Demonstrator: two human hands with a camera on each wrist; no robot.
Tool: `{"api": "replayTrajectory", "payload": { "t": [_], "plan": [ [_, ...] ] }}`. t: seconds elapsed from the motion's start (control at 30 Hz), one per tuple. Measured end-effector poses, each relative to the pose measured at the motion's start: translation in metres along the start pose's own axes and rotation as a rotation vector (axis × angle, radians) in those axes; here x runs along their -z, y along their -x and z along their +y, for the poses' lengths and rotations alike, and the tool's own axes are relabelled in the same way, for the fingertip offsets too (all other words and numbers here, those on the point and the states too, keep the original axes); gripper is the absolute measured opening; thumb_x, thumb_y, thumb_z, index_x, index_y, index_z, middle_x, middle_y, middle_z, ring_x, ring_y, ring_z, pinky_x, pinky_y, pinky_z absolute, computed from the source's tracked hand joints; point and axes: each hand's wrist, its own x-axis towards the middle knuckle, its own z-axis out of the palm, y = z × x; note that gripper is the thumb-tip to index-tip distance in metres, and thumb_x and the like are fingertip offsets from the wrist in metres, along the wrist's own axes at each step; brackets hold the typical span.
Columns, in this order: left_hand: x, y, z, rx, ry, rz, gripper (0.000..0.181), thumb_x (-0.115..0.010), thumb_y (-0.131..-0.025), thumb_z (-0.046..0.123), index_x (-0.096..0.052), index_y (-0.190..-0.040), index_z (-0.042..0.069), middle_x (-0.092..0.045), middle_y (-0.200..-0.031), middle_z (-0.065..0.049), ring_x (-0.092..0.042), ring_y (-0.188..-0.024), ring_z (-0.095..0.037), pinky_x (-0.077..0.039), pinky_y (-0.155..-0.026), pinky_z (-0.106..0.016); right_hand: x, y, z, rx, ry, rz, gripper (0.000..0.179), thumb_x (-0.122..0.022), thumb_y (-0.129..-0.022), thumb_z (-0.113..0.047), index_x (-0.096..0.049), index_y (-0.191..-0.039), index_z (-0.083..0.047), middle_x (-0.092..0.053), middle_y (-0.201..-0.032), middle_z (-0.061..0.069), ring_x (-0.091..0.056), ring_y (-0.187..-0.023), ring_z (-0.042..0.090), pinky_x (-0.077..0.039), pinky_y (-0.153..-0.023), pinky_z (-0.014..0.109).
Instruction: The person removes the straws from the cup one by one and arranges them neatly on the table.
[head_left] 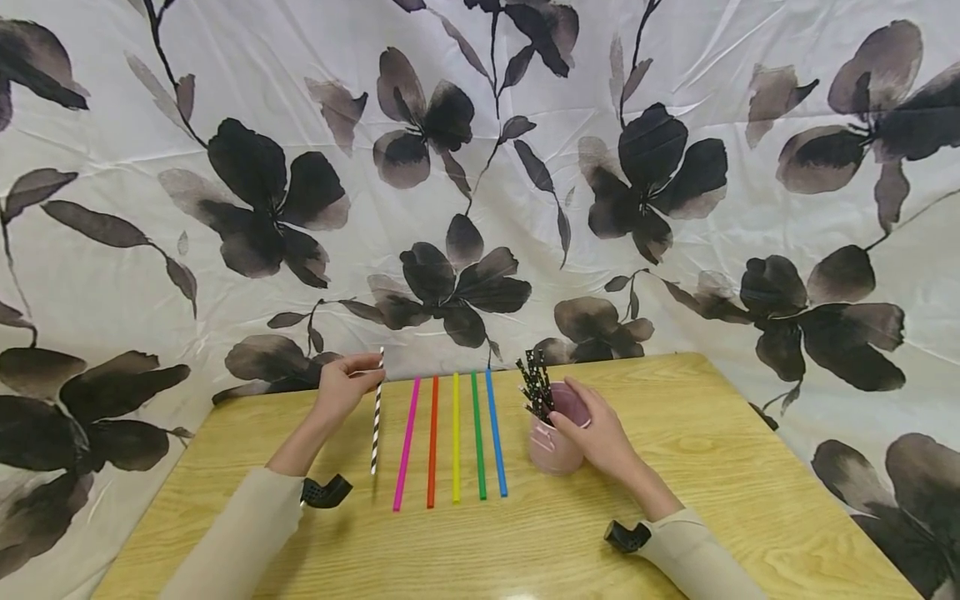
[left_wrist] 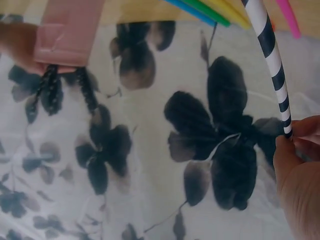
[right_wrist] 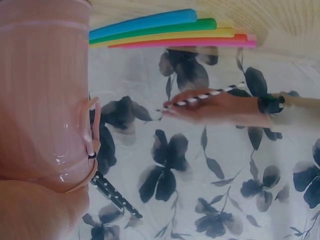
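Observation:
My left hand pinches a black-and-white striped paper straw near its top end, thumb against fingers. The straw's lower end points toward me; whether it touches the table I cannot tell. At the right, my right hand grips a pink glossy cup around its upper part. Several black straws with white dots stand in the cup and lean left over its rim. In the right wrist view a small pink bow shows on the cup's side.
Between the hands lie a pink straw, a red straw, a yellow straw, a green straw and a blue straw, side by side on the wooden table. A floral cloth hangs behind the table's far edge.

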Motion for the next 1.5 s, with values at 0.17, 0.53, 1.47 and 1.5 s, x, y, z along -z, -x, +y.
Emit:
{"api": "replayTrajectory", "payload": {
  "t": [0.17, 0.53, 1.47, 1.5],
  "plan": [
    [0.009, -0.036, -0.064, 0.004, 0.038, -0.036, 0.034, -0.068, -0.078, 0.014, -0.061, -0.108, 0.0, -0.06, -0.098, -0.013, -0.061, -0.083, -0.018, -0.051, -0.07, -0.03, 0.002, -0.001, -0.002, 0.003, 0.009, 0.002, 0.068, -0.06, -0.077, -0.05, -0.037, -0.134, -0.022, -0.042, -0.129, 0.005, -0.041, -0.115, 0.024, -0.037, -0.091, 0.043],
    [0.001, -0.046, -0.054, 0.134, -0.143, -0.058, 0.037, -0.066, -0.079, 0.012, -0.058, -0.109, -0.008, -0.059, -0.1, -0.018, -0.059, -0.084, -0.022, -0.05, -0.073, -0.037, 0.004, -0.002, -0.005, 0.021, 0.002, 0.02, 0.066, -0.061, -0.078, -0.048, -0.038, -0.133, -0.021, -0.043, -0.128, 0.006, -0.043, -0.112, 0.025, -0.041, -0.087, 0.043],
    [-0.02, -0.05, -0.082, 0.139, -0.382, -0.032, 0.023, -0.069, -0.073, 0.004, -0.065, -0.093, -0.007, -0.064, -0.081, -0.014, -0.056, -0.069, -0.016, -0.047, -0.057, -0.023, -0.002, 0.002, 0.001, 0.017, 0.0, 0.036, 0.064, -0.062, -0.077, -0.047, -0.039, -0.132, -0.023, -0.043, -0.128, 0.005, -0.044, -0.111, 0.024, -0.041, -0.086, 0.044],
    [-0.02, -0.05, -0.082, 0.144, -0.387, -0.027, 0.023, -0.069, -0.073, 0.004, -0.066, -0.093, -0.006, -0.064, -0.08, -0.012, -0.056, -0.069, -0.016, -0.047, -0.056, -0.023, -0.002, 0.001, 0.0, 0.018, 0.0, 0.038, 0.064, -0.062, -0.077, -0.048, -0.039, -0.132, -0.023, -0.043, -0.128, 0.005, -0.044, -0.111, 0.024, -0.042, -0.085, 0.043]
  ]
}}
